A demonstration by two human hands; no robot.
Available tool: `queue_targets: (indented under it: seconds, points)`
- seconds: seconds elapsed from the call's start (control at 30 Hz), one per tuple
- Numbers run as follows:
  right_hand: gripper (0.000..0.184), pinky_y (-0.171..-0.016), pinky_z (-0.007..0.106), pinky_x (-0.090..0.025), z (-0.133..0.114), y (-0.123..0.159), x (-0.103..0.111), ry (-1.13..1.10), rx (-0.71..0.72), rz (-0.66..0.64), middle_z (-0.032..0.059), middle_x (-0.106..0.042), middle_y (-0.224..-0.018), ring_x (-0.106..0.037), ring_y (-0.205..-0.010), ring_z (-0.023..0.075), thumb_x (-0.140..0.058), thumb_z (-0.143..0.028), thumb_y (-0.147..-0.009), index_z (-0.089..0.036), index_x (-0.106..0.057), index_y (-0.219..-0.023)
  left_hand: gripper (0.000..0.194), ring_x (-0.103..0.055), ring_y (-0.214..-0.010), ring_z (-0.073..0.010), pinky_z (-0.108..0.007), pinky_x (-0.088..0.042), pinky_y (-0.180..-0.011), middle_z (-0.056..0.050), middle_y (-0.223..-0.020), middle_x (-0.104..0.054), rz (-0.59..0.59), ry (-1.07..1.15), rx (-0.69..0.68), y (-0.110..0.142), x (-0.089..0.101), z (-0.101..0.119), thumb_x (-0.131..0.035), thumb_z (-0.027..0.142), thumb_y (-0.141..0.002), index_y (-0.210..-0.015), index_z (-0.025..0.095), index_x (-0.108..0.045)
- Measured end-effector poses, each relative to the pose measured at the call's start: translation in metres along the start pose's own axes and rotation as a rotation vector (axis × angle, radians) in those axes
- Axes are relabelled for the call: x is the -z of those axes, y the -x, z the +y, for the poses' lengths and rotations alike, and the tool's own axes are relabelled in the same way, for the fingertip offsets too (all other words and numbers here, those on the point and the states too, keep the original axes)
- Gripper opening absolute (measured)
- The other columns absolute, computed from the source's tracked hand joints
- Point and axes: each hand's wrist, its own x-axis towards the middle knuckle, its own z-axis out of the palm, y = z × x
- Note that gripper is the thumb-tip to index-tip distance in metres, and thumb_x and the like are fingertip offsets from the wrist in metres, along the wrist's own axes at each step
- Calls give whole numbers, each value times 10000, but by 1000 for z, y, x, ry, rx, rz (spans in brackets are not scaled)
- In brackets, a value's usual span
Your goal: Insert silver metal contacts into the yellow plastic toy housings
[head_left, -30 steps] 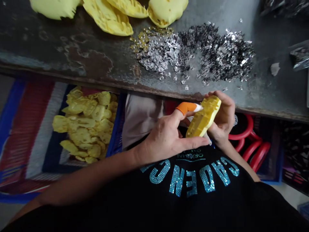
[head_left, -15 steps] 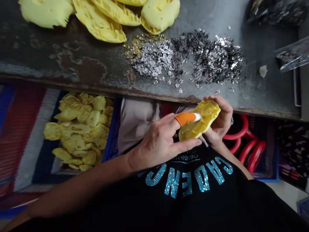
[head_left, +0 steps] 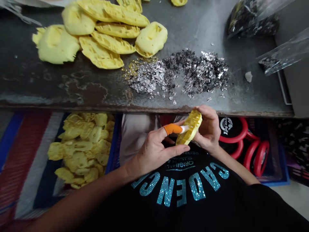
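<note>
Between my two hands, just below the table edge, a yellow moulded plastic shell (head_left: 193, 126) is tilted with its ribbed inner side towards my left hand. My right hand (head_left: 209, 130) is closed around its far side. My left hand (head_left: 153, 149) grips the near side, the thumb along the lower edge. An orange cover (head_left: 173, 129) with a white tip sits on the left index finger, which presses into the shell's inside. Whether a small part lies under that fingertip is hidden. Beyond my hands, small silvery metal pieces (head_left: 147, 75) lie heaped on the table.
More yellow shells (head_left: 151, 38) lie on the dark metal table (head_left: 48, 93). Plastic bags of dark small parts (head_left: 253, 24) are at the right back. Below the edge, a blue crate (head_left: 113, 141) holds yellow pieces at left; red-rimmed black discs (head_left: 243, 129) sit in another at right.
My hands and the yellow shell have shifted a little left in view, and the shell is turned more edge-on. The camera view has moved, showing more of the table's back.
</note>
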Motion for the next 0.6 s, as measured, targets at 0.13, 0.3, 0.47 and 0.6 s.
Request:
queue_targets:
  seconds: [0.13, 0.3, 0.47, 0.6]
  points:
    - [655, -1057, 689, -709, 0, -4, -2, 14, -36, -69, 114, -716, -1481, -696, -1378, 412, -687, -431, -1014, -502, -555, -1651, 444, -855, -1227, -285, -359, -710, -973, -97, -1529, -832, 47, 85, 81, -4, 4, -2, -1048, 307, -854, -1246, 251, -846]
    - [713, -1033, 528, -727, -14, -32, 5, -53, -7, -297, 116, -694, -1553, -690, -1431, 342, -790, -368, -1028, -396, -552, -1700, 793, -865, -1169, -262, -288, -700, -865, -80, -1466, -842, -26, 333, 192, -12, 17, 5, -1077, 300, -821, -1508, 357, -685]
    - [505, -1138, 582, -626, -5, -83, 20, 156, 119, -417, 98, -764, -1496, -715, -1370, 335, -787, -516, -1092, -371, -686, -1565, 775, -875, -1162, -277, -359, -729, -955, -58, -1366, -878, 30, 648, 241, -18, 30, 5, -1031, 418, -878, -1528, 389, -609]
    - [129, -1156, 667, -490, 31, -109, 18, 596, 153, -271, 37, -797, -1344, -657, -1295, 358, -818, -370, -1060, -386, -813, -1189, 725, -875, -948, -259, -344, -729, -828, -72, -1333, -893, 105, 732, 267, -16, 37, 6, -904, 687, -935, -1516, 326, -663]
